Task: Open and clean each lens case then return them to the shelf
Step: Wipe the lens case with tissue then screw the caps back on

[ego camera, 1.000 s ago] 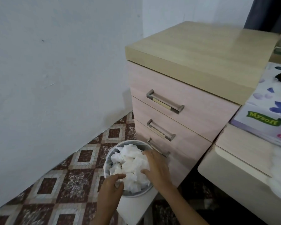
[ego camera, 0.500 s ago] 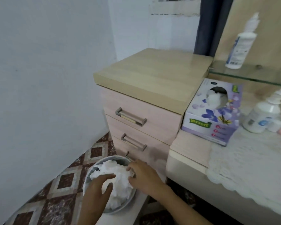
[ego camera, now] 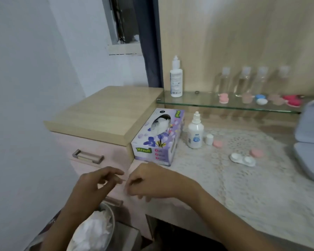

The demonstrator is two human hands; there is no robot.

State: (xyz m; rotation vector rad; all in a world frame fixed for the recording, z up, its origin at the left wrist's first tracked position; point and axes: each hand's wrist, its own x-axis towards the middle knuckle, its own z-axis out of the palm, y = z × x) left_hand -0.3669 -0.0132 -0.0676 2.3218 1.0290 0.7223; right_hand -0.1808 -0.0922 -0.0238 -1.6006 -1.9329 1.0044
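Lens case (ego camera: 242, 159), white, lies open on the lace cloth (ego camera: 252, 187) on the counter (ego camera: 272, 122), both wells uncovered. One pink cap (ego camera: 256, 153) sits just beside its right end; a second pink cap (ego camera: 217, 143) lies nearer the bottle (ego camera: 195, 133). Other cases (ego camera: 260, 99) stand on the glass shelf (ego camera: 207, 103). Left hand (ego camera: 96, 183) and right hand (ego camera: 149, 182) hang before the drawers (ego camera: 112, 153), below the tissue box (ego camera: 158, 140), well apart from the open case and to its left. Fingers (ego camera: 114, 173) of both hands are loosely curled, holding nothing visible.
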